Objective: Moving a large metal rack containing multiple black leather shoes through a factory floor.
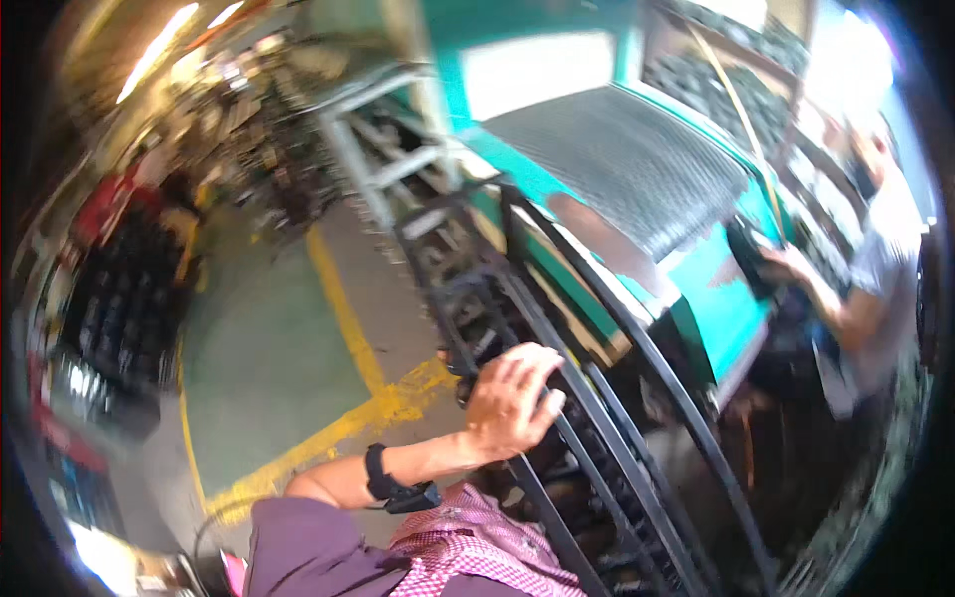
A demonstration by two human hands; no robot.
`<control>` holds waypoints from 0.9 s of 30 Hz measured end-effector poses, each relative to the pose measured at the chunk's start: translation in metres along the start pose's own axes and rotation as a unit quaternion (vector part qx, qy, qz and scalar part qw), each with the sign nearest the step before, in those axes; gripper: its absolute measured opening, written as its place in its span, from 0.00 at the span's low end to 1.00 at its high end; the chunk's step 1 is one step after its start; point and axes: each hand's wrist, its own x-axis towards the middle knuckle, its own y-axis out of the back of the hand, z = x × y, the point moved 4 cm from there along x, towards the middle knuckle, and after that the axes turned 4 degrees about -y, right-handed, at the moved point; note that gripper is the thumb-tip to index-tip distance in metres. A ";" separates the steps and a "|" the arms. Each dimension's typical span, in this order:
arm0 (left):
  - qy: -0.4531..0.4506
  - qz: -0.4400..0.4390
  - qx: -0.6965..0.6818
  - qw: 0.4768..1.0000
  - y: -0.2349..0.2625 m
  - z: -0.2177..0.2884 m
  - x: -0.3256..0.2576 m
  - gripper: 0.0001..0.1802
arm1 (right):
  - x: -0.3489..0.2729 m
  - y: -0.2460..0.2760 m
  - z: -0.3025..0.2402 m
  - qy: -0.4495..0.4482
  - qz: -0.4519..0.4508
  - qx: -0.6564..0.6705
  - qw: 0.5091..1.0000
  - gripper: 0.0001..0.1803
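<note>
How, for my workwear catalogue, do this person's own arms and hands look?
The left hand is bare; a black strap with a dark device circles the forearm, and the purple sleeve looks short. The right hand is unseen.

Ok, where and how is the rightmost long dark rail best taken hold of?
Probably on the lower half of the rightmost long dark rail, away from the teal machine, coming from above and the person's left. That stretch looks bare, straight and narrow enough for a wrapped grip, and the left hand is on that side.
</note>
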 end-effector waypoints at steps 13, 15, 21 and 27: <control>-0.029 -0.034 -0.032 0.998 -0.014 0.002 0.003 0.21 | -0.007 0.005 0.009 0.008 -0.007 -0.037 0.999 0.17; -0.016 -0.049 -0.024 0.998 -0.015 0.000 0.002 0.21 | -0.009 0.001 -0.001 -0.020 0.001 -0.044 0.999 0.17; -0.019 -0.066 -0.031 0.997 -0.016 0.001 0.002 0.21 | -0.015 0.018 0.005 0.028 0.089 0.026 0.995 0.17; -0.015 -0.055 -0.033 0.998 -0.014 0.000 0.003 0.21 | -0.080 0.101 0.123 -0.126 0.487 -0.059 0.862 0.22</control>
